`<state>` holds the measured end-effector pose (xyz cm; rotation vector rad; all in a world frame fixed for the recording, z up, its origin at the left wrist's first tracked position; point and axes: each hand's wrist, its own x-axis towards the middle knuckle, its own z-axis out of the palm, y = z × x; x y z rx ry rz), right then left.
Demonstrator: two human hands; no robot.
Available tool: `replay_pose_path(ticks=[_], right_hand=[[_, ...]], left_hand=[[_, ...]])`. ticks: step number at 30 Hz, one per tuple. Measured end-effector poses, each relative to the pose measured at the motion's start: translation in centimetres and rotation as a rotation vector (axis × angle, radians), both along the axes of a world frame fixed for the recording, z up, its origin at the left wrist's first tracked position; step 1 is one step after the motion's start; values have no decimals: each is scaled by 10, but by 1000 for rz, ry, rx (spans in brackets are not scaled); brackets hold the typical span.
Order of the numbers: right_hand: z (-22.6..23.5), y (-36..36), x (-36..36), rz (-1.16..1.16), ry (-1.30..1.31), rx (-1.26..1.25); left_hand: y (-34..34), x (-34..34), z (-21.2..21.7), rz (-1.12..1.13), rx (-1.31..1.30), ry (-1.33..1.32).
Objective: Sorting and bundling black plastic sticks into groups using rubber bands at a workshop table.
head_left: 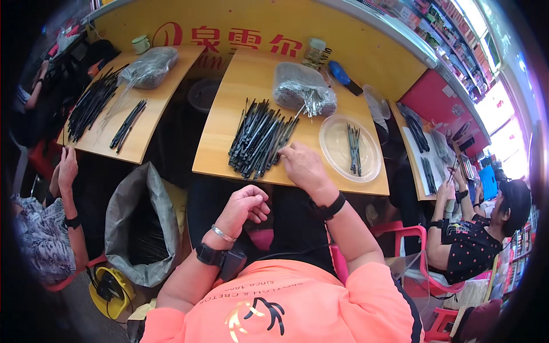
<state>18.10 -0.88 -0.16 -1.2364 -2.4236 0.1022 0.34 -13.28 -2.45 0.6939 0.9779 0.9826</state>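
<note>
A heap of slender black sticks [257, 140] lies on the wooden table in front of me. At its right edge is my right hand [306, 167], thumb and fingers drawn together among the ends of the sticks. What sits between those fingertips is too small to make out. Lower down, over my lap and off the table's front edge, my left hand [246, 210] is loosely curled, with nothing visible in it. Right of my right hand, a round clear plastic lid or tray [331, 157] carries a small bunch of black sticks [354, 150].
Behind the heap sits a clear plastic bag [297, 86] of thin strips. A blue-and-black object [343, 77] and a jar [314, 50] stand farther back. A grey sack [117, 220] opens at lower left. Co-workers handle similar sticks at the left table [171, 74] and right table [400, 137].
</note>
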Motion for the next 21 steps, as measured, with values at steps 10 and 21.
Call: replay_pose_path(ticks=[10, 21], right_hand=[[3, -51, 20, 161, 1, 75], [13, -77, 19, 321, 173, -225]], left_hand=[[5, 9, -18, 5, -89, -36], [5, 14, -26, -80, -57, -82]])
